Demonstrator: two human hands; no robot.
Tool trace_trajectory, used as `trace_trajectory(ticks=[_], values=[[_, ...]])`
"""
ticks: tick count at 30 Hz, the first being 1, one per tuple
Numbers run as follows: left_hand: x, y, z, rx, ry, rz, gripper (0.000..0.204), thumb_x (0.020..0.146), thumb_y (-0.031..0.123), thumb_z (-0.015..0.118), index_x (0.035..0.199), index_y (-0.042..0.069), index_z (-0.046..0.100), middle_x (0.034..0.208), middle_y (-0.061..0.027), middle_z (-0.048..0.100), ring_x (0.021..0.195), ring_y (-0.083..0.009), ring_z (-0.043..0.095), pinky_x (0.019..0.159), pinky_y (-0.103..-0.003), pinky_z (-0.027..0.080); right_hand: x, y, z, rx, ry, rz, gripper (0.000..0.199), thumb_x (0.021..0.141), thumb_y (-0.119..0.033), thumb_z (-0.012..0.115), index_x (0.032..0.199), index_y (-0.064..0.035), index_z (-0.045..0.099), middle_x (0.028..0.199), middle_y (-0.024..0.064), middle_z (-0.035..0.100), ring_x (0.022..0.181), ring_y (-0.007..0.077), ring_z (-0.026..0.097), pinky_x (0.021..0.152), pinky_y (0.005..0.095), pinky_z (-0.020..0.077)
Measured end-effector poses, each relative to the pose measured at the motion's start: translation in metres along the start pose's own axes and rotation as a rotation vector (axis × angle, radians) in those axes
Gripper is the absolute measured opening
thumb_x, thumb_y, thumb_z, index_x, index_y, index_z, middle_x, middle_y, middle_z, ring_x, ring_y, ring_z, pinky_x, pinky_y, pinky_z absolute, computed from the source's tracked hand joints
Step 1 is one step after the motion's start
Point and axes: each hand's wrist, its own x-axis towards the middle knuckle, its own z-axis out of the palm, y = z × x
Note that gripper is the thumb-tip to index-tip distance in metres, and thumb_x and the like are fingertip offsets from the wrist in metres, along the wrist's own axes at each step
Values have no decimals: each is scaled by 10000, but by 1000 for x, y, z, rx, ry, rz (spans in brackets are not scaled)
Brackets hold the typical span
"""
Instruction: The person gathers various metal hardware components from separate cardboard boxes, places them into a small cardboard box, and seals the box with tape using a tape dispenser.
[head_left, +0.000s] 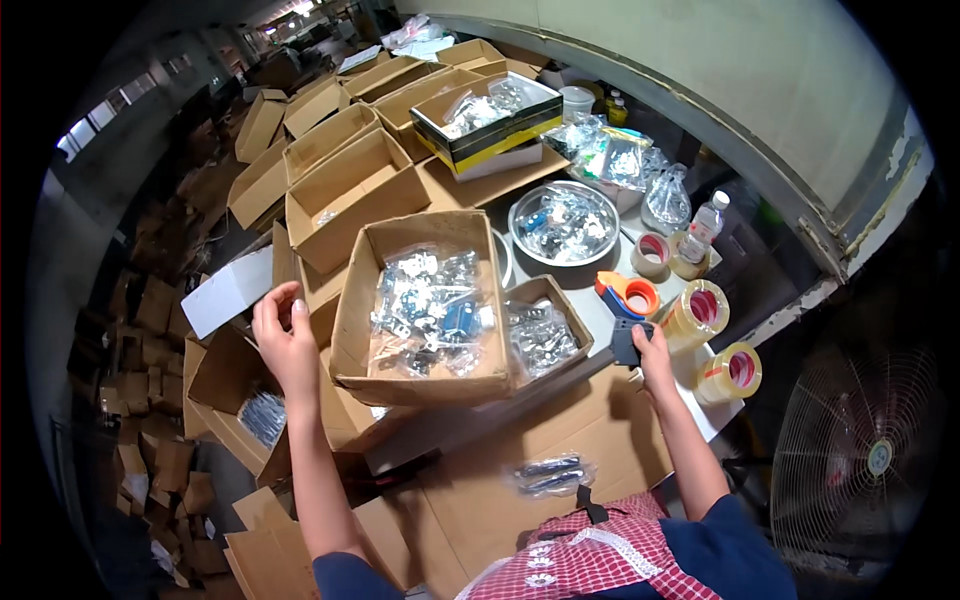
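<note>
My left hand [286, 335] is raised at the left side of a large open carton [490, 385], its fingers loosely bent and apart, and I see nothing held in it. Just beyond its fingertips is a flat white card or box panel [228, 292]. Bags of small metal parts [430, 305] fill the carton. On the right, my right hand [652, 358] is closed around a small dark grey flat piece [627, 343], whose exact kind I cannot make out. Near that hand lies an orange and blue tape dispenser [628, 295]. A clear packet of dark slim parts [550, 475] rests on cardboard before me.
Rolls of clear tape [728, 374] stand along the right table edge, by a plastic bottle [704, 227]. A metal bowl [565, 263] of bagged parts sits behind. Open cartons [355, 200] crowd the far left. A large fan [850, 455] stands at right.
</note>
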Motion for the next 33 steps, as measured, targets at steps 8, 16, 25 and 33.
trace_trajectory(ticks=[8,16,25,33], values=[[-51,-270,61,171,-859,-812,496,926,272,586,1382,92,511,1257,-151,563,1069,-283,557,926,-465,458,62,53,38,-810,-90,-293,443,950,-300,623,1240,23,534,1130,298,642,1079,456,620,932,500,476],[-92,-270,98,525,-908,-515,729,966,415,511,1569,234,144,1587,-201,110,1421,-420,178,1042,-691,267,90,28,71,-1277,-200,-548,261,946,-215,565,1094,-1,590,1170,233,608,1105,415,579,895,508,468],[-76,-244,100,662,-719,-429,1116,785,354,786,1621,181,67,1637,-320,-33,1513,-523,-45,1127,-755,113,105,54,45,-1205,-278,-888,492,976,-209,506,1403,33,476,1422,258,495,1303,423,474,1104,471,366],[-77,-281,123,1746,-787,-117,486,909,192,608,1384,90,618,1508,-146,478,1415,-378,335,1087,-543,316,109,73,47,-1125,-182,-867,470,961,-261,547,1346,7,531,1324,201,581,1244,388,516,1064,458,377]])
